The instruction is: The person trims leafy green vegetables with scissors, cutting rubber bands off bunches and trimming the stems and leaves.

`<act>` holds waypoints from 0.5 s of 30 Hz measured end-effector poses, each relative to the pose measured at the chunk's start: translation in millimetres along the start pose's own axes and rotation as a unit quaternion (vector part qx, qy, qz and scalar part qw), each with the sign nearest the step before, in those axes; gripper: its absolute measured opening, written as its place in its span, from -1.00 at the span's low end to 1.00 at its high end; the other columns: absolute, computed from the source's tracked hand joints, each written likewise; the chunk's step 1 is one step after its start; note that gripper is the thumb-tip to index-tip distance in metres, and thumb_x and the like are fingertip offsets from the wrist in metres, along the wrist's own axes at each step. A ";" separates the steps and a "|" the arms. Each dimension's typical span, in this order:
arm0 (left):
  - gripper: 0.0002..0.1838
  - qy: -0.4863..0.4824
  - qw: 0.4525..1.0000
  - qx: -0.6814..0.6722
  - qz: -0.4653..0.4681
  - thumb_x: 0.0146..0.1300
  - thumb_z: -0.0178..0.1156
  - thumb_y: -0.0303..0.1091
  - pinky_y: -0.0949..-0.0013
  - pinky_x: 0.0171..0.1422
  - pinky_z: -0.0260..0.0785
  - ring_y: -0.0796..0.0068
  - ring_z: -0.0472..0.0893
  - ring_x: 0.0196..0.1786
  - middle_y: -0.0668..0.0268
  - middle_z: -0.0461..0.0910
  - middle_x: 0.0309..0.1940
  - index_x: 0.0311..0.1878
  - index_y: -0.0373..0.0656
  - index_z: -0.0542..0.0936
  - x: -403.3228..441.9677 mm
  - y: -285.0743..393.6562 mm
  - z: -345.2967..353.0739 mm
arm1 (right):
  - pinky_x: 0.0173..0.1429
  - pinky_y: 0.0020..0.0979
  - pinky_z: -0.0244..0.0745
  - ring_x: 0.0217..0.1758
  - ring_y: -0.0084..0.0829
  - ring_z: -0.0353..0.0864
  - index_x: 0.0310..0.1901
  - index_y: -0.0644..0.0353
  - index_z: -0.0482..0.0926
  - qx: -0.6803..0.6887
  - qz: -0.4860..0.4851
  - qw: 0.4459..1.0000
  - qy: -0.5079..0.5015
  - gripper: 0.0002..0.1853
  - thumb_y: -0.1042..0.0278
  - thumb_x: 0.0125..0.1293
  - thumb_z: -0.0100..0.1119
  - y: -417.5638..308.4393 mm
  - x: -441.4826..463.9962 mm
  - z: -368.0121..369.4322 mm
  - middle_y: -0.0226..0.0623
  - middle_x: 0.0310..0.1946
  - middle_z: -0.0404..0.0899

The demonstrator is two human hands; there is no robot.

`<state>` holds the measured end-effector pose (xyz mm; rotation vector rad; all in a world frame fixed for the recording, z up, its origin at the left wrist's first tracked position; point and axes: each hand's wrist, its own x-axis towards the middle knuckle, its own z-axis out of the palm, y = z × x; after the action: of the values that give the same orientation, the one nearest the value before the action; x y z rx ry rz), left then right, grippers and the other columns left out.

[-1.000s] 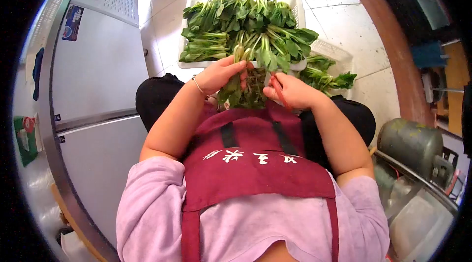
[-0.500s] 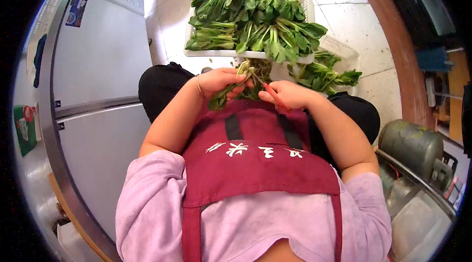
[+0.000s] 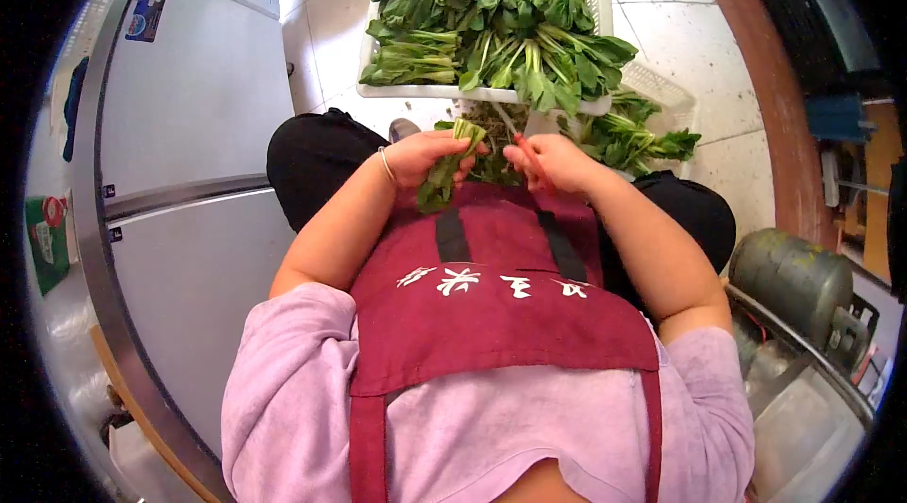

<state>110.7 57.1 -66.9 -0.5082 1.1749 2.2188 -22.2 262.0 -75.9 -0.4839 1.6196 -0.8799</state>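
A small bunch of leafy greens (image 3: 439,184) is in my left hand (image 3: 422,157), its pale stem end up and its leaves hanging over the apron. My right hand (image 3: 557,163) grips red-handled scissors (image 3: 529,158), whose blades point up and away, apart from the bunch. Just beyond my hands, a white basket (image 3: 378,90) holds rows of leafy greens (image 3: 491,7). Dark trimmings (image 3: 491,120) lie on the floor between the basket and my lap.
A second white basket (image 3: 675,102) with loose greens (image 3: 628,139) stands at the right, partly behind the first. A grey cabinet (image 3: 198,78) flanks the left side. A gas cylinder (image 3: 794,281) and metal rack (image 3: 803,338) are at the right.
The scissors have moved from the bunch's stem end to the right, apart from it. The bunch in my left hand now has a shorter, cleaner stem end. The baskets appear slightly higher in view.
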 end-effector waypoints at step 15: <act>-0.60 0.038 0.987 -0.145 0.057 0.37 -0.20 -0.19 0.25 0.07 0.41 0.30 0.58 -0.09 0.17 0.56 -0.08 0.08 -0.27 0.42 36.8 29.6 36.8 | -0.32 -0.58 0.35 -0.46 -0.66 0.42 -0.31 0.27 0.53 0.020 -0.253 0.947 0.198 -0.81 0.35 0.14 0.27 -32.8 -23.5 -3.5 -0.43 -0.51 0.54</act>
<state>61.3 85.9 -49.5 -0.6611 0.9425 2.5065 -24.7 259.2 -35.6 -0.7493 1.8683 -1.4643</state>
